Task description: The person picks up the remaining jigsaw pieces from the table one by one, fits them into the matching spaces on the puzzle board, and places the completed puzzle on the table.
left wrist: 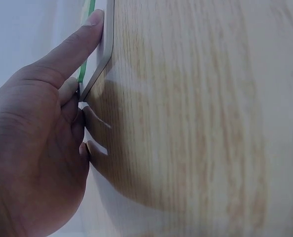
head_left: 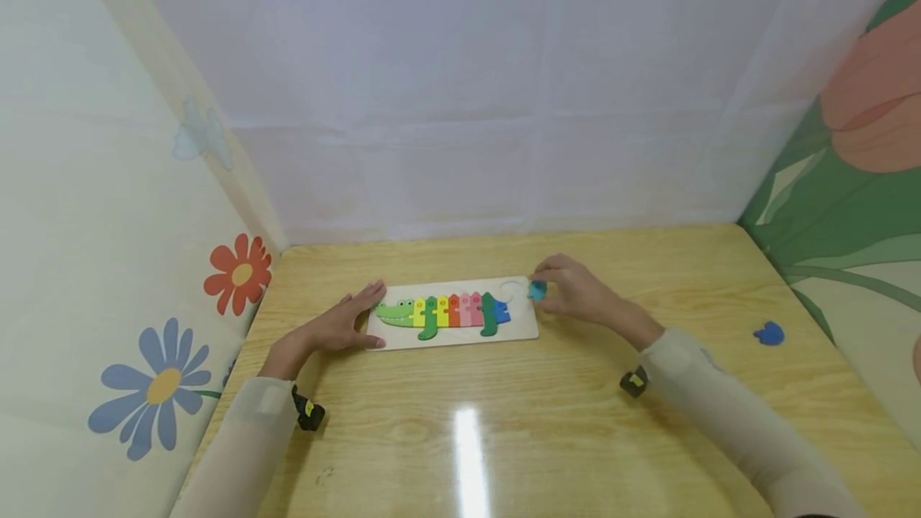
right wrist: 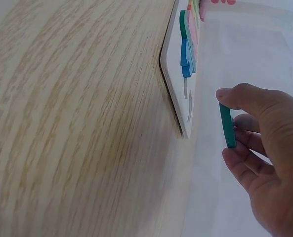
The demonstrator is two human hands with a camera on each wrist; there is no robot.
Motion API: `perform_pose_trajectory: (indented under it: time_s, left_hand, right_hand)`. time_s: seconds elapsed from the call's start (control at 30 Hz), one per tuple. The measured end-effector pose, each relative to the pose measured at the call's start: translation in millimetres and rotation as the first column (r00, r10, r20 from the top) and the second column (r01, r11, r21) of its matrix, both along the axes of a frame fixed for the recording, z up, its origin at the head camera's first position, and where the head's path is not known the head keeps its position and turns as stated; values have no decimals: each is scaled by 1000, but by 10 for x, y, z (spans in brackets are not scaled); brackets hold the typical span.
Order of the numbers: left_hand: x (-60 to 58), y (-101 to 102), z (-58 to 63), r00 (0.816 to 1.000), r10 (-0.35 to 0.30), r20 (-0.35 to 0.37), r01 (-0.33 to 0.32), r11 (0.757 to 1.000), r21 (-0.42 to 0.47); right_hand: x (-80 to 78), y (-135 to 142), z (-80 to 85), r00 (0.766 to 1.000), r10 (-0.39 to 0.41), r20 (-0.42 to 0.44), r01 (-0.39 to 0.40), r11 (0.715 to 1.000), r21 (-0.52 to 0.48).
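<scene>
A white puzzle board [head_left: 403, 340] with a colourful crocodile lies on the table. My left hand [head_left: 344, 320] spreads over its left end, thumb near the lower edge and fingers at the upper corner. In the left wrist view the thumb [left wrist: 82, 42] lies straight along the board's edge. Set in the board are a light green head [head_left: 394, 313], several coloured body pieces and a blue piece [head_left: 501, 311]. At the right end shows a bare curved outline. Just beside it my right hand [head_left: 579, 292] pinches a teal puzzle piece [right wrist: 227, 124] between thumb and fingers, raised above the table.
A loose dark blue puzzle piece [head_left: 770, 333] lies at the right side of the wooden table [head_left: 388, 422]. White cloth [head_left: 432, 102] hangs behind the table, and panels with printed flowers stand at both sides. Each wrist carries a small black camera.
</scene>
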State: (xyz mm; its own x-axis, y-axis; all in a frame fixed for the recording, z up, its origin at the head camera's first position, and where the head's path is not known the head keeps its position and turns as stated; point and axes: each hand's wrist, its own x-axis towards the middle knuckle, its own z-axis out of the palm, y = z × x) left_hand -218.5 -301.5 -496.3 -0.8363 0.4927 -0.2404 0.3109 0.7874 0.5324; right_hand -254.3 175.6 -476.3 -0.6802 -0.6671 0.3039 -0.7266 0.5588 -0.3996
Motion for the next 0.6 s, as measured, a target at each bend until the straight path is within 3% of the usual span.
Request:
perform_pose_trajectory:
  time_s: [0.6]
  left_hand:
    - [26, 11, 15, 1000, 7, -9, -7, 1000, 16]
  right_hand:
    - [-25, -195, -77, 999, 38, 6, -38, 999, 39]
